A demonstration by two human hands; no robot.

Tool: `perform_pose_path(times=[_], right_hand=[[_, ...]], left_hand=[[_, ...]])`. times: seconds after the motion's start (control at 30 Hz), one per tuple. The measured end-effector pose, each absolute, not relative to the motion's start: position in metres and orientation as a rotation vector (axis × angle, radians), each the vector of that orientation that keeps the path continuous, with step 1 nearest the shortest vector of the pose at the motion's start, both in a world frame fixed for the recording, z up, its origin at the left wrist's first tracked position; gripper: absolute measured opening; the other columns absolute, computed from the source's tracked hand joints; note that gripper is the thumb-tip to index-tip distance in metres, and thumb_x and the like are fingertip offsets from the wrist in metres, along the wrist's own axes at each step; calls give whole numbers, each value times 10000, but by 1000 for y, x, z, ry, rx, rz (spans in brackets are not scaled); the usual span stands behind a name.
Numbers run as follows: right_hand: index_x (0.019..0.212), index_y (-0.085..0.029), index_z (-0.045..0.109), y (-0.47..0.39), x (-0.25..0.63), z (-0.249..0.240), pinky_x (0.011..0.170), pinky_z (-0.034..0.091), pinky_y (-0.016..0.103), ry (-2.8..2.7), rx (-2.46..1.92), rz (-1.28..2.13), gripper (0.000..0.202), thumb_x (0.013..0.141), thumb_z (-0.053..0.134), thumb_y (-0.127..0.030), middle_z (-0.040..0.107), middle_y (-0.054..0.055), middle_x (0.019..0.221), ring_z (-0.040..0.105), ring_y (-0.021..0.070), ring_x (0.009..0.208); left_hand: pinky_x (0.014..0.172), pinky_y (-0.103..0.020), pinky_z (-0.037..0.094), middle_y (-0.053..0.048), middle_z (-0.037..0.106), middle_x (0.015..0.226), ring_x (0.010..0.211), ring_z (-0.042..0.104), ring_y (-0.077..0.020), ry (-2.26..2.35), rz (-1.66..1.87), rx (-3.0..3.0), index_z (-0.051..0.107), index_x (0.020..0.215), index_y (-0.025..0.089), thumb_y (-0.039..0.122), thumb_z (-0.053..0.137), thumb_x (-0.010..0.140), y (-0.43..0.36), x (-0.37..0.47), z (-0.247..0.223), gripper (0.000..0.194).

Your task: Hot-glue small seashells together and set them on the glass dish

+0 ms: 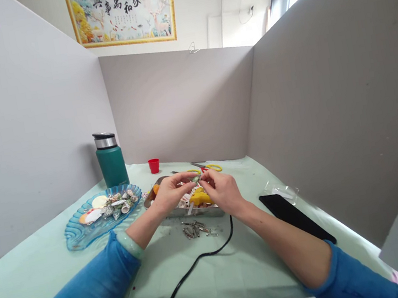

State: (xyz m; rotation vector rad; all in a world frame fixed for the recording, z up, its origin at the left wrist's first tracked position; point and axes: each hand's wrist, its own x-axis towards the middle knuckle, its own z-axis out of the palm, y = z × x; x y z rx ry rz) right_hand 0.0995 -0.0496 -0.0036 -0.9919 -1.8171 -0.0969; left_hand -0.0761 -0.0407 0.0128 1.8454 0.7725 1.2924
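From here, the left hand (170, 193) and right hand (225, 191) pinch, fingertips closed, a small greenish piece (196, 179) — probably light, stiff, maybe brittle — best held gently by its ends.

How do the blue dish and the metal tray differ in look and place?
The blue dish is see-through; the metal tray is opaque.
The blue dish has a wavy rim; the metal tray has a straight front wall.
The blue dish lies beyond the left forearm; the metal tray sits between both forearms.
Both rest on the tablecloth.
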Motion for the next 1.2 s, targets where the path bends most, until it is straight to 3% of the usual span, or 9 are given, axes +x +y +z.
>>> perform_pose_path(times=[0.37,0.77,1.0,1.2], right_hand=[[804,-199,576,-51,99,-5,606,432,250,-1798,-922,-14,67,837,518,-207,649,6,687,594,142,599],[806,-195,576,-50,99,-5,631,443,260,-1828,-918,-51,91,858,501,-205,651,16,691,611,153,628],[1020,-198,576,-59,101,7,630,433,254,-1804,-960,-124,181,862,557,-284,698,8,786,630,148,662],[793,-193,603,-64,100,8,591,407,241,-1830,-968,-118,211,877,542,-377,677,3,730,578,114,572]], left_hand=[[790,-318,507,-94,708,1021,850,645,-196,711,1286,1793,721,1002,150,306,748,675,-40,-76,11,363],[846,-349,492,-98,713,1031,915,645,-222,738,1277,1759,716,994,145,289,760,659,-39,-75,11,367],[787,-320,510,-83,698,1028,871,646,-184,617,1300,1520,683,1003,159,260,757,678,-33,-81,13,349],[857,-347,498,-88,690,1023,857,662,-172,479,1223,1294,657,1037,148,172,752,676,-31,-84,13,374]])
